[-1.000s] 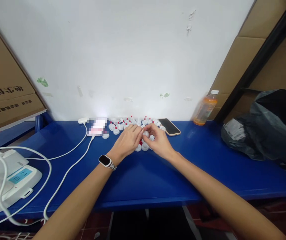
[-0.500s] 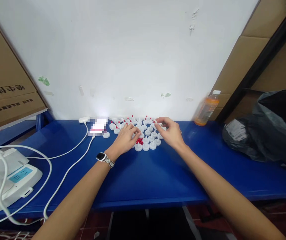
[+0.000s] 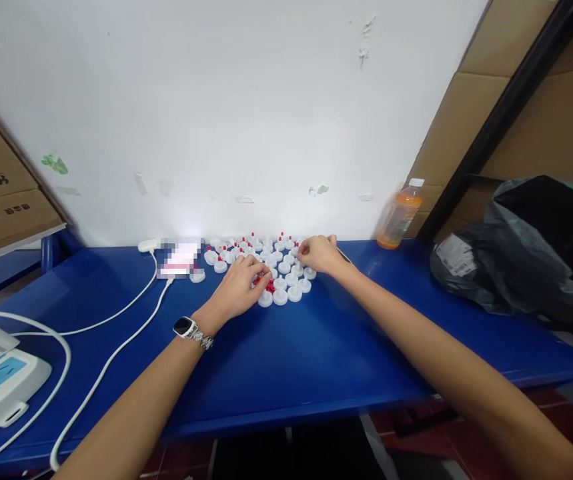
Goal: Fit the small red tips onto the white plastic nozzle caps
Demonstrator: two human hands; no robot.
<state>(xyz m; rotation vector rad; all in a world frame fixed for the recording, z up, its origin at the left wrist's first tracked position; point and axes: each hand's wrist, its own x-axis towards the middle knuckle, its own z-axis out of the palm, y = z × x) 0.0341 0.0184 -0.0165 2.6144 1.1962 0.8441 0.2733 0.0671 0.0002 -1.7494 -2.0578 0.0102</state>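
Many white round caps (image 3: 279, 297) with raised spouts stand in a cluster on the blue table near the wall. Small red tips (image 3: 253, 235) sit on several spouts at the back and left. My left hand (image 3: 239, 283), wearing a watch, rests at the cluster's front left. Its curled fingers reach into a pile of small red tips (image 3: 270, 287); what they grip, if anything, is hidden. At the cluster's right side my right hand (image 3: 322, 255) is closed in a pinch beside the white caps. Its fingers hide what lies between them.
A phone-like device (image 3: 180, 259), blurred out, lies left of the caps with white cables attached. A white power strip (image 3: 9, 383) is at far left. To the right stand an orange drink bottle (image 3: 400, 215) and a dark plastic bag (image 3: 496, 247). Cardboard (image 3: 6, 193) leans at the left.
The view has shifted, so things appear farther left. My right hand has turned, and its fingers have closed into a pinch at the caps' right side. My left hand stays by the red tips.
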